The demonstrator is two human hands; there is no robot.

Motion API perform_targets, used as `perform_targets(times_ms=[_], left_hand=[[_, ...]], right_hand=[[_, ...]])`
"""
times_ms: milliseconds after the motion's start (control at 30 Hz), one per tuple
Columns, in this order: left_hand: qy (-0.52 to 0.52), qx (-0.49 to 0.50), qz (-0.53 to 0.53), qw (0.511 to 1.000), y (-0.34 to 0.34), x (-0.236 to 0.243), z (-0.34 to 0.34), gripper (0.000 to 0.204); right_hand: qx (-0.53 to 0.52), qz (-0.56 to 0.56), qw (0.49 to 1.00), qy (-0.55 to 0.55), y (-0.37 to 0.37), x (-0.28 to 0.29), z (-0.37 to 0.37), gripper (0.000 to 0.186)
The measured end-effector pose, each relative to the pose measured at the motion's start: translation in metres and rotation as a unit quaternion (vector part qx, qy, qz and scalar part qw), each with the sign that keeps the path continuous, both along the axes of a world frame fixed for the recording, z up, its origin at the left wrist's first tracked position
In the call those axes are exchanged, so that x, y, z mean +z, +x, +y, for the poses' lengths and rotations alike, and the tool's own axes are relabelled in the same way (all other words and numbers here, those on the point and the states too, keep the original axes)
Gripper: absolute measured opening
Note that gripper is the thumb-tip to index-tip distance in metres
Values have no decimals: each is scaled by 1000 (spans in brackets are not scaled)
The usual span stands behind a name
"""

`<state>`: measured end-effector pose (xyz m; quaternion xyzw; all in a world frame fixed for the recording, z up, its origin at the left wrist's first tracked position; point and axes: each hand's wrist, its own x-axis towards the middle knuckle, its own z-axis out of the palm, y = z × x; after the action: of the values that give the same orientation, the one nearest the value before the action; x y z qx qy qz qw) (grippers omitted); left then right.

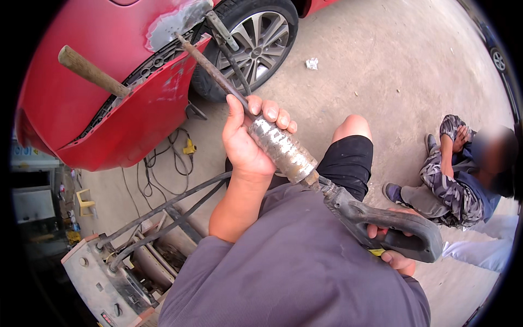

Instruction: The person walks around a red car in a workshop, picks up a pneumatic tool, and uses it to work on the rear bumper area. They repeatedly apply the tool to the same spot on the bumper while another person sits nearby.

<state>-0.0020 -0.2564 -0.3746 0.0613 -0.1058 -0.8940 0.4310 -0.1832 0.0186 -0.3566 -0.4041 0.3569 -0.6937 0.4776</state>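
I hold a slide-hammer dent puller (215,73) slanting across the view. My left hand (245,144) is wrapped round its worn silver sliding weight (283,150), thumb and fingers at the rod end. My right hand (402,262) grips the black loop handle (430,240) at the right; part of it is hidden behind the handle. The rod's tip reaches the bare grey metal patch (166,28) on the red car's fender (92,38); whether it touches, I cannot tell. Below the patch, the red bumper (136,128) stands away from the body. A wooden-handled tool (90,70) rests in that gap, its head hidden.
A grey machine (103,283) with thick black cables stands at lower left. Cords and a yellow connector (189,146) lie on the concrete floor near the bumper. At the right, a person in a camouflage jacket (455,188) crouches. The car's wheel (259,49) is beyond the rod.
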Motion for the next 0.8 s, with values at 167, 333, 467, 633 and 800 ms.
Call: perform_targets(times_ms=[167,333,467,633,800], left_hand=[[7,4,1,1000,-3,2,0,47],[-10,3,4,1000,1,1,2,44],[-2,3,-5,1000,-4,7,3,44],[-2,13,-2,1000,-1,8,3,45],[-4,14,-1,1000,2,6,4,45]], right_hand=[[0,9,1000,-23,4,6,-6,41],[-79,12,994,78,16,12,7,38],[-144,43,980,131,25,13,13,43],[-151,37,984,92,30,14,13,41],[-114,-24,992,50,30,10,11,43]])
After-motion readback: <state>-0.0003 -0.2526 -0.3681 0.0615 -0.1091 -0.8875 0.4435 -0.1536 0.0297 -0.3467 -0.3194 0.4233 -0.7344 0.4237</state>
